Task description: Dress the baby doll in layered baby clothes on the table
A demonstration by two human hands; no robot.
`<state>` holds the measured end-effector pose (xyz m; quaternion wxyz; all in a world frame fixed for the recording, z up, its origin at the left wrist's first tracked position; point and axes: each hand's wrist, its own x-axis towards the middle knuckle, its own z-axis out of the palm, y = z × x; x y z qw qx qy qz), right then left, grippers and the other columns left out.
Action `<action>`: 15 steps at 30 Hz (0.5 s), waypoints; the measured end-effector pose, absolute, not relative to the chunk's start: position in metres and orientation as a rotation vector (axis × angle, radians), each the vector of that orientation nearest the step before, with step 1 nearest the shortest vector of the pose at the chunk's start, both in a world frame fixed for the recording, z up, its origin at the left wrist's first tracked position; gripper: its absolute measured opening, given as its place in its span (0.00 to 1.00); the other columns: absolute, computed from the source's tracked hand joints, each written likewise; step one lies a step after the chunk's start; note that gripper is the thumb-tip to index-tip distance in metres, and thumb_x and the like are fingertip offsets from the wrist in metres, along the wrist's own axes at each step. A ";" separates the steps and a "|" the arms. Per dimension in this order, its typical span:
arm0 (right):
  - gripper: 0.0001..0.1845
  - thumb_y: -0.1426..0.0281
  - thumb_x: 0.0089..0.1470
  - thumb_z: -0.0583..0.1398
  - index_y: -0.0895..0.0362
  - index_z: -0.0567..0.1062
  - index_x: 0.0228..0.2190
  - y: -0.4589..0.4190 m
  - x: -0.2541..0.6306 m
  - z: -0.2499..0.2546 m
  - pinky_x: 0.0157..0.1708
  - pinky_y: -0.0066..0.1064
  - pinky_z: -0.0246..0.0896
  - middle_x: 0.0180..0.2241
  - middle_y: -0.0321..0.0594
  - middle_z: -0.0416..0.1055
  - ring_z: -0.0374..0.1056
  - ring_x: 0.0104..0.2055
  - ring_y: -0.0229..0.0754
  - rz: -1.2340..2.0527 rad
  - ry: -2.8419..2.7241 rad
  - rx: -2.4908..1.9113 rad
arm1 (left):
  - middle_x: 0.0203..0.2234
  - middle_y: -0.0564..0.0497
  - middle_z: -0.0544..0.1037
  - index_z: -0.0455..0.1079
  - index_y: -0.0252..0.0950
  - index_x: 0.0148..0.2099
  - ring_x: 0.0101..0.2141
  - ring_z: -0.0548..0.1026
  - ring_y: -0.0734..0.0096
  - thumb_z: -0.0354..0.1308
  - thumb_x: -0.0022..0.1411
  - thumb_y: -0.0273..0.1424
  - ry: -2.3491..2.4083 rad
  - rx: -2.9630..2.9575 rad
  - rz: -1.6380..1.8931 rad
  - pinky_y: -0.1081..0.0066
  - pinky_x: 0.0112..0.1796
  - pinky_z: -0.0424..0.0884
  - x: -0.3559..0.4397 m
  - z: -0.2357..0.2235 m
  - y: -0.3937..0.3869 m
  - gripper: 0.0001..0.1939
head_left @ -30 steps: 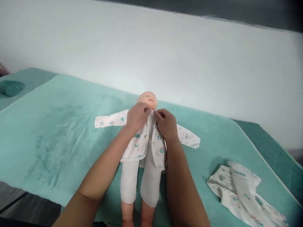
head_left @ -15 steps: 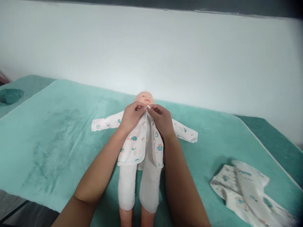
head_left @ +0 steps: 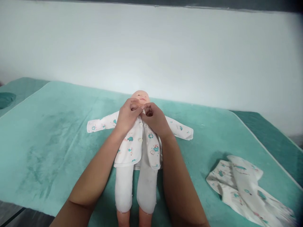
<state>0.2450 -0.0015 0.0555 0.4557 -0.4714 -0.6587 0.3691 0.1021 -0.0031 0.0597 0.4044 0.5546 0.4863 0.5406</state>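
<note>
A baby doll [head_left: 141, 95] lies on its back on a teal towel [head_left: 59, 126], head away from me. It wears a white printed shirt [head_left: 129, 145] with buttons down the front and plain white leggings. My left hand [head_left: 127, 116] and my right hand [head_left: 153, 119] meet at the doll's neck. Each pinches one edge of the shirt's collar, fingers closed, thumbs touching. Below the hands the shirt front hangs partly apart.
A crumpled pair of white printed baby trousers [head_left: 243, 189] lies on the towel at the lower right. A white wall [head_left: 165, 47] runs along the far edge of the table. Darker green bedding [head_left: 272, 138] shows at the right, and a dark green object sits at the far left.
Both hands have moved up from the doll's chest to its neck and drawn the two collar edges together. The view has shifted slightly, so the doll sits a little further left.
</note>
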 end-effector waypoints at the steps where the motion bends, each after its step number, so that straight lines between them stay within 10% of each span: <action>1: 0.10 0.68 0.50 0.62 0.53 0.69 0.36 -0.003 0.244 0.057 0.30 0.30 0.54 0.25 0.28 0.61 0.58 0.27 0.36 0.878 -1.660 -1.175 | 0.29 0.54 0.79 0.68 0.39 0.54 0.32 0.76 0.70 0.64 0.59 0.35 1.222 1.376 1.359 0.70 0.37 0.70 0.102 0.060 -0.004 0.21; 15: 0.23 0.60 0.55 0.62 0.50 0.68 0.52 -0.009 0.250 0.051 0.30 0.30 0.55 0.25 0.27 0.59 0.56 0.26 0.36 1.152 -1.612 -0.871 | 0.33 0.53 0.78 0.62 0.38 0.58 0.31 0.75 0.73 0.65 0.53 0.30 0.999 1.074 1.348 0.71 0.35 0.70 0.098 0.063 -0.008 0.30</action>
